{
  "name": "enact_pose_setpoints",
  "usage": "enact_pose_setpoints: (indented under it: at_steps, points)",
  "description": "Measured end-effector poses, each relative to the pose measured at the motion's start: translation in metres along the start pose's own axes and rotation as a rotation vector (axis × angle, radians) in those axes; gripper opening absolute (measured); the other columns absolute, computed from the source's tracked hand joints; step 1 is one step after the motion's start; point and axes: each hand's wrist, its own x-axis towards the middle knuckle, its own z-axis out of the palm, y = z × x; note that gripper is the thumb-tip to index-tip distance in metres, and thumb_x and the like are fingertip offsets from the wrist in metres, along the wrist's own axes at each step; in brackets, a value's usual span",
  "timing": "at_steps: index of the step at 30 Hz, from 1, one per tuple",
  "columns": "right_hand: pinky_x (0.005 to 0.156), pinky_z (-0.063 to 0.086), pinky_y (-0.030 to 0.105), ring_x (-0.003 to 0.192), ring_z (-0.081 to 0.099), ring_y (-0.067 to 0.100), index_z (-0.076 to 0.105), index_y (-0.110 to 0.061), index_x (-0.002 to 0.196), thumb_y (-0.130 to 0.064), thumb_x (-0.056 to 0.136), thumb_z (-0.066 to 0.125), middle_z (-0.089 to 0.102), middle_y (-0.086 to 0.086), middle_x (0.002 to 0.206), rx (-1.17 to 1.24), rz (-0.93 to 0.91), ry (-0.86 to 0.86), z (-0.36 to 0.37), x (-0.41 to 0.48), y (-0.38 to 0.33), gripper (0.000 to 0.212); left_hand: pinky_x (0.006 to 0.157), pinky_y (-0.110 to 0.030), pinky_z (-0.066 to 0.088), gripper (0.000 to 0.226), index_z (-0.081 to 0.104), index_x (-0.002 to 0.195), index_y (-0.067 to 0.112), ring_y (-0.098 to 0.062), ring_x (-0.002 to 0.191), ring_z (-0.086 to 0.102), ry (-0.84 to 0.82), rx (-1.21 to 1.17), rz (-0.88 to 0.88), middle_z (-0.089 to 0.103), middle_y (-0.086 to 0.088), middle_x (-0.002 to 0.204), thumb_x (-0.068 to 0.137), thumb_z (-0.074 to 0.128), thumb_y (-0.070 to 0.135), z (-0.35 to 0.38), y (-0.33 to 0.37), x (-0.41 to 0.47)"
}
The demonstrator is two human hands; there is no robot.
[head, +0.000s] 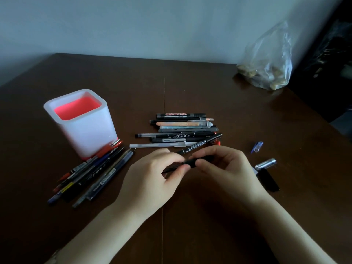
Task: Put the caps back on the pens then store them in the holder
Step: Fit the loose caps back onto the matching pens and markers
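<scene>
Underneath everything, a dark wooden table (190,88). At its far right corner, a clear plastic bag (266,61) with something pale inside (too dim to name). Far left and upright, the white holder (83,126) with a red inside, showing no pen above its rim. Fanned against its near foot, a bundle of uncapped pens (91,174), tips toward the holder. In the middle, just beyond the hands, a stack of pens (182,128) side by side, most of them seemingly capped.

Nearer, both hands together above the table. First the left hand (150,178), curled round the barrel of a black pen (171,169), thumb and forefinger pinching it close to its right end. Then the right hand (224,168), pinching a black cap (192,162) between thumb and fingertips, right at that end and touching it. Cannot tell whether fully seated or only started.

Capping step, by the look of it, with storing not yet begun. Next, probably: press cap and barrel straight together along one line until closed, then carry left to the holder and drop in upright.

Beside the right hand, three more to match: a loose black cap (269,180), a clear silvery cap (265,163), a small blue cap (258,146).
</scene>
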Motion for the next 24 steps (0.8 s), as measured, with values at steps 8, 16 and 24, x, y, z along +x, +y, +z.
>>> enact_pose_setpoints:
  at_steps: [8, 16, 24]
  points:
    - [0.051, 0.042, 0.008, 0.059, 0.056, 0.002, 0.059, -0.044, 0.075, -0.022, 0.084, 0.06, 0.064, -0.014, 0.08, -0.584, 0.135, 0.031, -0.044, -0.005, -0.005, 0.024, 0.06, -0.013, 0.046, 0.027, 0.069, 0.094, 0.021, -0.005, 0.073, 0.06, -0.012, 0.144, -0.052, 0.066, 0.009, 0.085, 0.079, 0.054, 0.038, 0.002, -0.001, -0.001]
    - [0.054, 0.037, 0.018, 0.072, 0.053, 0.003, 0.062, -0.029, 0.086, -0.028, 0.079, 0.068, 0.06, -0.01, 0.081, -0.862, 0.417, 0.28, -0.1, -0.039, 0.002, 0.009, 0.05, -0.023, 0.049, 0.014, 0.068, 0.091, 0.022, -0.006, 0.059, 0.055, -0.019, 0.128, -0.042, 0.057, 0.013, 0.074, 0.079, 0.063, 0.029, 0.006, 0.003, -0.003]
    - [0.05, 0.04, 0.018, 0.066, 0.056, 0.009, 0.061, -0.022, 0.106, -0.016, 0.08, 0.064, 0.054, -0.008, 0.078, -0.814, 0.632, 0.106, -0.088, -0.03, 0.004, 0.027, 0.064, -0.02, 0.049, 0.017, 0.067, 0.097, 0.022, -0.005, 0.078, 0.058, -0.043, 0.093, -0.071, 0.063, 0.011, 0.086, 0.082, 0.062, 0.028, 0.005, 0.001, -0.003]
